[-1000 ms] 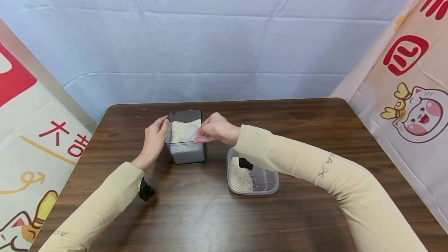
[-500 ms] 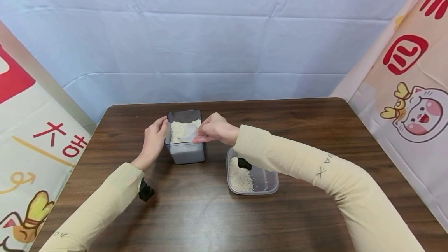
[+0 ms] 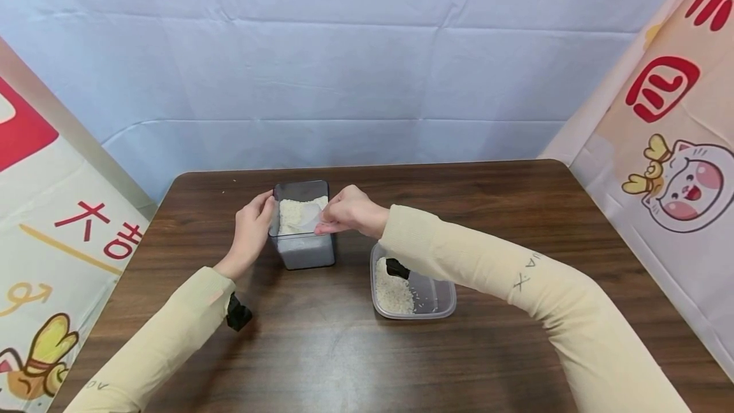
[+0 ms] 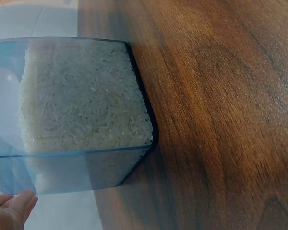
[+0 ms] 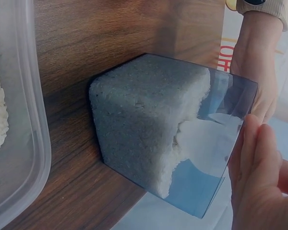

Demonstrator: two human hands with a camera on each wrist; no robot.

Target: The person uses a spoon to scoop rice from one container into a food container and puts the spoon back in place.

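A dark see-through square container (image 3: 306,253) full of rice (image 3: 290,215) stands upright on the table. My left hand (image 3: 250,225) holds its left side near the rim; in the left wrist view, the fingertips (image 4: 25,200) are against the clear wall. Over the container's right rim, my right hand (image 3: 352,210) pinches a whitish scoop (image 3: 310,214). Through the wall in the right wrist view, the bowl of the scoop (image 5: 209,143) lies against the top of the rice. The scoop's grip end is hidden by my fingers.
A shallow clear tub (image 3: 440,298) with loose rice (image 3: 393,292) heaped on its left side sits nearer and to the right, partly under my right forearm. The brown wooden table (image 3: 338,362) has its far edge just behind the container. Printed cloths hang at both sides.
Almost nothing differs: both hands, the scoop and the container keep their places. The view has shifted very slightly.
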